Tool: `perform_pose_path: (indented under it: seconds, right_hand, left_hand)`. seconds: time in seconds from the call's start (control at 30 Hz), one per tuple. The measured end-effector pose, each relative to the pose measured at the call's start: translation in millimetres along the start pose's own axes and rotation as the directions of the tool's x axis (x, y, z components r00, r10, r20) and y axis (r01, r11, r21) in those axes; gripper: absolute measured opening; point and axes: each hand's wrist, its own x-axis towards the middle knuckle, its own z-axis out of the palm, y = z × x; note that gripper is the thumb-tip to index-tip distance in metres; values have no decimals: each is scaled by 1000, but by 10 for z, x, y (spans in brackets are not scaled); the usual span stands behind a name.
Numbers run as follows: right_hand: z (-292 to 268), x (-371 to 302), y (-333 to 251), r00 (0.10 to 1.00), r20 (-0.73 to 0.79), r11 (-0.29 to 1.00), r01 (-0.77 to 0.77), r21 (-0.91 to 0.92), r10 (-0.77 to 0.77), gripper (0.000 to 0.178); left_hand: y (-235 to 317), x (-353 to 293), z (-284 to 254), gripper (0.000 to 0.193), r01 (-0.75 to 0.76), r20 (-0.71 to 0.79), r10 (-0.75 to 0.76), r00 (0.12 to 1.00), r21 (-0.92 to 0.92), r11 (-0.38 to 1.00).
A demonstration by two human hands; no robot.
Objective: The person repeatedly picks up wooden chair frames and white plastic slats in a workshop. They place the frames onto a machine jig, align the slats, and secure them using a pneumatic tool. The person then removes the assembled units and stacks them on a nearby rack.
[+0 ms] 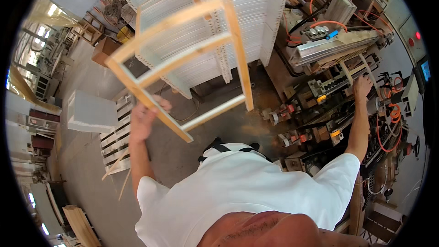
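My left hand point(145, 121) is closed around one side rail of a pale wooden frame point(238, 57), held up in front of me. Two long rails and several crosspieces make up this frame, and it stands tilted in the air, slightly blurred. Far out to the right, my right hand point(362, 87) is closed on the near end of another, smaller-looking wooden frame point(346, 72), which lies on a machine point(327, 87) with clamps and metal rails. The right fingertips are partly hidden, so their exact grip is hard to see.
A tall white rack point(274, 18) with perforated posts rises ahead. Left of me, a white block-like stack point(91, 111) sits by a slatted pallet point(114, 148) with loose sticks. Orange air hoses point(329, 23) and metal bars point(336, 45) crowd the machine at right. A cardboard box point(105, 51) stands farther back.
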Motion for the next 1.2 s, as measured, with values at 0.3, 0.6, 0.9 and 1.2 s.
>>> perform_pose_path:
  seconds: [0.3,0.6,0.9,1.2]
  right_hand:
    - [-1520,-1359,-1301,975,-196,251,165,954,101,25]
    - [-1670,-2922,-1995,980,155,108,-169,980,123,20]
    - [-1968,-3899,-1648,892,346,137,-397,907,291,20]
    - [-2527,-4788,-1055,896,320,327,-416,849,308,24]
  left_hand:
    - [94,1330,-1990,46,-198,-339,117,934,-214,957]
    - [-479,3377,-2548,45,190,-184,-183,966,20,982]
    - [-665,3488,-2189,58,202,-321,-80,944,368,908]
    - [-2961,2468,-2706,31,110,-108,24,994,940,-324]
